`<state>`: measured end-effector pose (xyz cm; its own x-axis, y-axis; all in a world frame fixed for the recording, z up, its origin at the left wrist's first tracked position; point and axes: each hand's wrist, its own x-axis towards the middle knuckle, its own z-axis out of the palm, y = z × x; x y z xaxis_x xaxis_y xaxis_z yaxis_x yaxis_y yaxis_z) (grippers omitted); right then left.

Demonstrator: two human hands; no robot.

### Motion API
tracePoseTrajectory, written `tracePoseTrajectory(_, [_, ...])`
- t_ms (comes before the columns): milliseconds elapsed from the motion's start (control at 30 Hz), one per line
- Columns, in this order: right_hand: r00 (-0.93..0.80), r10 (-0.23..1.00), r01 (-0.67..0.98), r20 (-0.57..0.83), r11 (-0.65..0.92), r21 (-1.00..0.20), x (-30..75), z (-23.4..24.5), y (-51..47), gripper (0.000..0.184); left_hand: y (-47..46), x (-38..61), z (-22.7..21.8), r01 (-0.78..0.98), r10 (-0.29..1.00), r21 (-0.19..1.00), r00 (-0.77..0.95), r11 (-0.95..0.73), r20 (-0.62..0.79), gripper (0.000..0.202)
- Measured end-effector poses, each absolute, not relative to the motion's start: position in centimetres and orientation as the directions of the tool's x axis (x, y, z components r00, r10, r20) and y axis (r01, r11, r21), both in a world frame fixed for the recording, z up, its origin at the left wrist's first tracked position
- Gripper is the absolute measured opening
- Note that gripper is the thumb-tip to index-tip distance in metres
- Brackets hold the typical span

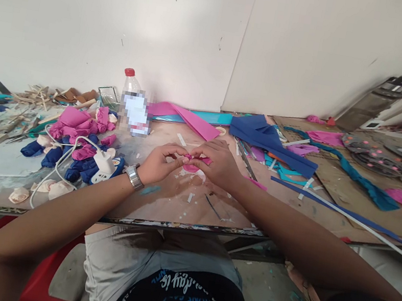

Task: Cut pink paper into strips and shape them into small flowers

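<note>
Over the middle of the worktable, my left hand (162, 163) and my right hand (218, 164) meet with their fingertips almost touching. Both pinch a small piece of pink crepe paper (191, 166), bunched between thumbs and fingers. Part of the pink piece hangs below the fingertips, and my fingers hide the rest. A metal watch (134, 176) is on my left wrist. Behind my hands lies a folded pink strip (200, 123), with a dark blue folded sheet (270, 142) to its right.
Pink crumpled bundles (75, 123) and dark blue bundles (83, 167) are heaped at left, beside a white charger with its cable (104, 162). A red-capped bottle (129, 81) stands at the back. A long white strip (363, 222) crosses the right front edge.
</note>
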<state>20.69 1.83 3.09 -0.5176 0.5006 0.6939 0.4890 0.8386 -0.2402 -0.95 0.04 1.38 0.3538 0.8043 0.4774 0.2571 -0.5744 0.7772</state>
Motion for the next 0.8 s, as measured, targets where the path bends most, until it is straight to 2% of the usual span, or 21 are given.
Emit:
tracePoseTrajectory(233, [-0.517,0.516,0.467,0.683,0.839,-0.281,20.54,3.34,1.59,0.031,0.15,-0.96,1.26,0.171,0.804,0.834,0.422,-0.524,0.419,0.036])
tracePoseTrajectory(467, [-0.516,0.509,0.482,0.689,0.837,-0.258,20.51,3.57,1.21,0.019,0.07,-0.88,1.49,0.114,0.817,0.861,0.398,-0.495,0.417,0.035])
tracePoseTrajectory(800, [-0.462,0.529,0.482,0.712,0.824,-0.299,20.50,3.50,1.39,0.023,-0.06,-0.94,1.57,0.152,0.791,0.820,0.409,-0.551,0.455,0.037])
